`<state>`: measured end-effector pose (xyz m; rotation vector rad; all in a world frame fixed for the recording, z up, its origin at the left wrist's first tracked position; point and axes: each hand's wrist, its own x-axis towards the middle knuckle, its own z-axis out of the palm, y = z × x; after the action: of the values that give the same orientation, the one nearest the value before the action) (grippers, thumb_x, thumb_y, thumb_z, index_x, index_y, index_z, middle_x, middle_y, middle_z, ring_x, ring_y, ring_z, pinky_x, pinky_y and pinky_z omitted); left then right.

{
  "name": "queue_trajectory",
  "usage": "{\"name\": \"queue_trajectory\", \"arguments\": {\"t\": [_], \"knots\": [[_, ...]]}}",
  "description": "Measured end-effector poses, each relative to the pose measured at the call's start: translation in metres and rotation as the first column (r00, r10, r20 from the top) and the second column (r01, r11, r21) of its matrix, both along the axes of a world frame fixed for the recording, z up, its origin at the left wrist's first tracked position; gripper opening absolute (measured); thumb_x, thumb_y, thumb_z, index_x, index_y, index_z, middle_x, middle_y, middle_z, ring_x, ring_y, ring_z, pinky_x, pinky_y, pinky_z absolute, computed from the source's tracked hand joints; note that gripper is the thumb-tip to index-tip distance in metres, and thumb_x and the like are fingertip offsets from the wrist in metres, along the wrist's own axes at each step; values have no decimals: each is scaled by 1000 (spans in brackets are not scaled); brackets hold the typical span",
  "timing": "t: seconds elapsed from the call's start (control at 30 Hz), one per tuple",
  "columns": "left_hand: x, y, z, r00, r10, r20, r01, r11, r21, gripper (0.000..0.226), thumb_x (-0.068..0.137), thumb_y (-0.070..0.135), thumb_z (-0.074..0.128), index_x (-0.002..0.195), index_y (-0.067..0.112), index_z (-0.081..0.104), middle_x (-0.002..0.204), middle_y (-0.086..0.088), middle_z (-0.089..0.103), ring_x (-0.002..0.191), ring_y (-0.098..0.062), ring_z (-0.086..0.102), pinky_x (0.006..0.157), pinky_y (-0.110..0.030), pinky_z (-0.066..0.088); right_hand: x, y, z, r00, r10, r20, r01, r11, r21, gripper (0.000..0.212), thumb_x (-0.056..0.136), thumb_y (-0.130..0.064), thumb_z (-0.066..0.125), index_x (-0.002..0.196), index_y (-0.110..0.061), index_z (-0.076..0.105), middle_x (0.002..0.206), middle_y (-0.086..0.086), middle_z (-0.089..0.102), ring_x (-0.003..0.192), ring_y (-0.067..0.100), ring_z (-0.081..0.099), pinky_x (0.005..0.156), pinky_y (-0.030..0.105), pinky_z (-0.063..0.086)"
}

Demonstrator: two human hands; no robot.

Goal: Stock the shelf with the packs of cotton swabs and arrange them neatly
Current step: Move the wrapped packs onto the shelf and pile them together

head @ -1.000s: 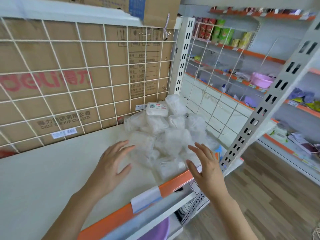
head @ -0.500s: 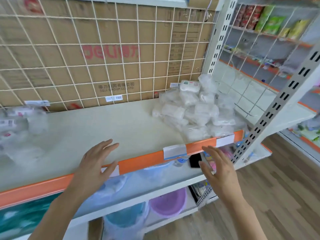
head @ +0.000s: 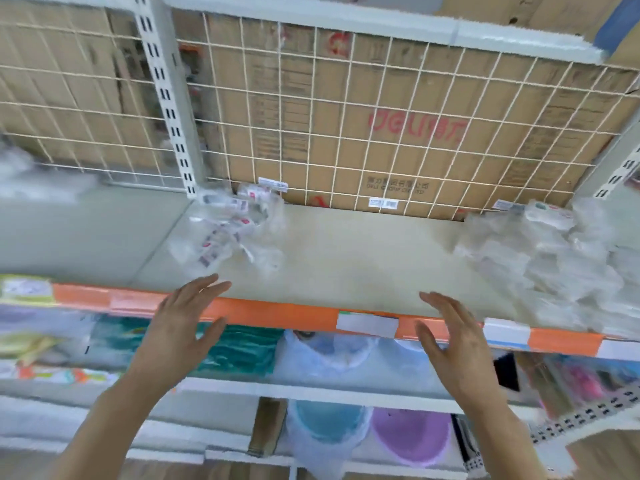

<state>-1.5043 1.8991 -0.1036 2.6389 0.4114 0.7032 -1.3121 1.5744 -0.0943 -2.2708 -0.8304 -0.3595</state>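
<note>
Bright even light, heavy motion blur, wide-angle bending at edges.

matt shelf [head: 346,258] – glossy clear-plastic packs [head: 540,258], brown cardboard box [head: 381,133] behind wire grid [head: 311,98].

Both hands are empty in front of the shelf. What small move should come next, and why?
Probably reach the left hand forward to the scattered packs just ahead of it. It and the right hand are open and empty, and those packs lie in disorder.
</note>
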Motion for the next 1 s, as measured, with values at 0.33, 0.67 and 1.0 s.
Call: {"name": "queue_trajectory", "arguments": {"t": [0.33, 0.67, 1.0], "knots": [[-137, 131, 12, 979, 201, -10, -201, 979, 15, 54, 81, 44, 42, 121, 14, 61, 126, -8, 59, 113, -25, 53, 90, -48, 46, -84, 156, 4, 984, 177, -2, -177, 984, 29, 51, 83, -46, 42, 119, -16, 61, 120, 4, 60, 109, 17, 51, 88, 34, 47], [-248, 198, 18, 899, 437, 4, -437, 899, -26, 54, 81, 46, 43, 123, 17, 61, 127, -7, 58, 109, -32, 57, 82, -49, 48, -129, 293, 17, 920, 390, 45, -389, 921, -32, 40, 84, -35, 50, 116, -15, 62, 116, 5, 62, 106, 13, 47, 89, 17, 31], [-301, 256, 0, 794, 605, -62, -607, 794, -29, 55, 90, 57, 35, 117, 18, 63, 129, 0, 56, 118, -27, 53, 94, -49, 43, -128, 420, 14, 849, 528, -21, -529, 847, -49, 38, 83, -14, 68, 120, -22, 60, 125, -2, 58, 116, 19, 50, 93, 42, 43]]}}
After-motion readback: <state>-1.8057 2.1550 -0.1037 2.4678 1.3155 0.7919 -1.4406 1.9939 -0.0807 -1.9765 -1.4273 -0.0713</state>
